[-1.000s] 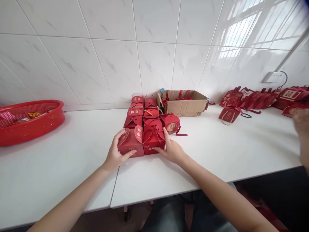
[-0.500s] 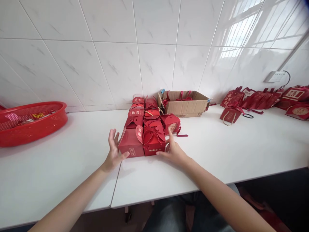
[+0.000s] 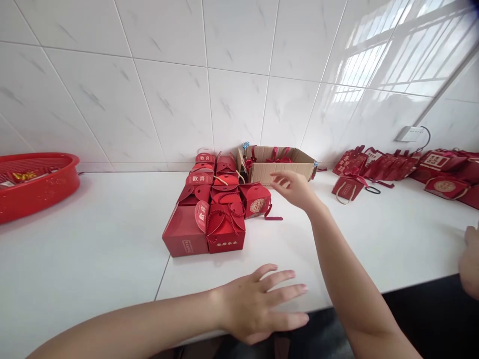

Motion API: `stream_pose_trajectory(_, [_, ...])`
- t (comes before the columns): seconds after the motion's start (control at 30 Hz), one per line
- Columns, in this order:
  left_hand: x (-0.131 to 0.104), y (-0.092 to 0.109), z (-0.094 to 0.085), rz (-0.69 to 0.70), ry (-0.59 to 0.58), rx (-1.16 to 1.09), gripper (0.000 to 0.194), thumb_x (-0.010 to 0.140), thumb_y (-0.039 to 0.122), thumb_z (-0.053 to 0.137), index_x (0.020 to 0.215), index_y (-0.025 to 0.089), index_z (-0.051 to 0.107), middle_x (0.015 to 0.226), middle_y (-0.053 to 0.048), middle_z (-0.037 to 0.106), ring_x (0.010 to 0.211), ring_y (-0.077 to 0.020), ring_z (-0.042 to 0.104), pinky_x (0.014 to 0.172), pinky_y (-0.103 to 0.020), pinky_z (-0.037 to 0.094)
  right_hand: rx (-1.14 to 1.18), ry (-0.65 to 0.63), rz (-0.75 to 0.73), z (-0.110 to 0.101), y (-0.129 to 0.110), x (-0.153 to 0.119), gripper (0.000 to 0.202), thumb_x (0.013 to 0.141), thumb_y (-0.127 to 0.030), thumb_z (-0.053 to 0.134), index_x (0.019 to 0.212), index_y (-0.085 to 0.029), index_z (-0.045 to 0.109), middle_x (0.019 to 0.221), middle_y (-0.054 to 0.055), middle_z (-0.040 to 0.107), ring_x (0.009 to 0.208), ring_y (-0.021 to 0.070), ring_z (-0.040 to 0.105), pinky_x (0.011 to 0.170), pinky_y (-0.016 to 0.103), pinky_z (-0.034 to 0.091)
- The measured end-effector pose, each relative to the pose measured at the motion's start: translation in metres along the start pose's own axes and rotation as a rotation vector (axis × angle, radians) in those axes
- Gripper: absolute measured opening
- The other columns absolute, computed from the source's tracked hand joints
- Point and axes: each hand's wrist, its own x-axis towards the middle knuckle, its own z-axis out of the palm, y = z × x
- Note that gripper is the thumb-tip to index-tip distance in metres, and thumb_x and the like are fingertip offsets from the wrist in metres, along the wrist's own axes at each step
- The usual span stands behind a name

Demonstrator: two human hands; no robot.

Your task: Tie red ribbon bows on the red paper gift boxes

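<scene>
Red boxes (image 3: 204,227) released | right hand (image 3: 295,189) raised | left hand (image 3: 258,304) withdrawn

The gift boxes (image 3: 209,209) between the hands are dark red with gold signs and red cords. Just past the right hand (image 3: 295,188) is a brown cardboard box (image 3: 279,167). Far off the left hand's (image 3: 258,304) side sits a bright red basket (image 3: 37,187). The tabletop (image 3: 93,249) is white.
</scene>
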Motion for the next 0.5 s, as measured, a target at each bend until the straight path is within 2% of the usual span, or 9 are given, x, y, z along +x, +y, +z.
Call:
stream_pose_trajectory(0.03, [0.012,-0.003,0.014,0.040,-0.062,-0.014,0.048,0.080,0.025,0.051,0.128,0.023,0.048,0.143,-0.010,0.041,0.136,-0.0308,0.028,0.107,-0.050,0.032,0.007,0.036,-0.012,-0.003,-0.004,0.008,0.030,0.082,-0.032,0.057,0.106,-0.016,0.066,0.088,0.007,0.069,0.072,0.0165,0.062,0.066,0.031,0.051])
stream_pose_trajectory(0.1, [0.031,-0.013,0.037,0.008,-0.140,-0.121,0.038,0.085,0.033,0.046,0.118,0.017,0.056,0.137,-0.009,0.048,0.134,-0.0289,0.032,0.105,-0.044,0.035,0.029,0.115,-0.039,-0.006,-0.011,0.019,0.029,0.082,-0.033,0.057,0.105,-0.017,0.066,0.090,0.007,0.069,0.075,0.0171,0.063,0.068,0.032,0.052])
stream_pose_trajectory(0.13, [0.038,-0.018,0.046,-0.013,-0.171,-0.182,0.040,0.086,0.037,0.045,0.119,0.017,0.057,0.138,-0.008,0.048,0.134,-0.0280,0.032,0.105,-0.042,0.036,0.040,0.146,-0.052,-0.007,-0.014,0.023,0.029,0.082,-0.033,0.057,0.104,-0.018,0.066,0.092,0.007,0.069,0.077,0.0174,0.064,0.069,0.032,0.052])
stream_pose_trajectory(0.27, [0.048,-0.032,0.064,-0.068,-0.331,-0.269,0.053,0.088,0.039,0.045,0.137,0.018,0.041,0.145,-0.014,0.039,0.136,-0.0319,0.032,0.108,-0.045,0.033,0.048,0.168,-0.066,-0.006,-0.007,0.039,0.027,0.083,-0.035,0.055,0.101,-0.019,0.068,0.095,0.007,0.070,0.084,0.0196,0.065,0.069,0.032,0.053])
stream_pose_trajectory(0.33, [0.046,-0.034,0.071,-0.051,-0.366,-0.231,0.047,0.092,0.033,0.041,0.136,0.020,0.043,0.145,-0.014,0.039,0.135,-0.0321,0.035,0.107,-0.044,0.034,0.006,0.150,-0.060,-0.004,0.009,0.051,0.026,0.083,-0.034,0.054,0.098,-0.019,0.068,0.094,0.007,0.070,0.085,0.0206,0.065,0.070,0.034,0.053])
stream_pose_trajectory(0.4, [0.041,-0.035,0.083,-0.025,-0.343,-0.161,0.042,0.093,0.031,0.038,0.134,0.024,0.046,0.144,-0.011,0.042,0.133,-0.0310,0.039,0.105,-0.042,0.038,-0.057,0.176,-0.046,-0.001,0.031,0.068,0.026,0.083,-0.031,0.052,0.100,-0.019,0.068,0.099,0.008,0.070,0.088,0.0219,0.065,0.076,0.037,0.052])
stream_pose_trajectory(0.5, [0.035,-0.037,0.106,0.015,-0.269,-0.033,0.045,0.092,0.036,0.040,0.134,0.020,0.048,0.143,-0.007,0.045,0.129,-0.0288,0.043,0.101,-0.037,0.042,-0.181,0.284,0.014,0.009,0.072,0.096,0.034,0.084,-0.028,0.049,0.111,-0.016,0.063,0.117,0.013,0.064,0.107,0.0256,0.058,0.091,0.042,0.046])
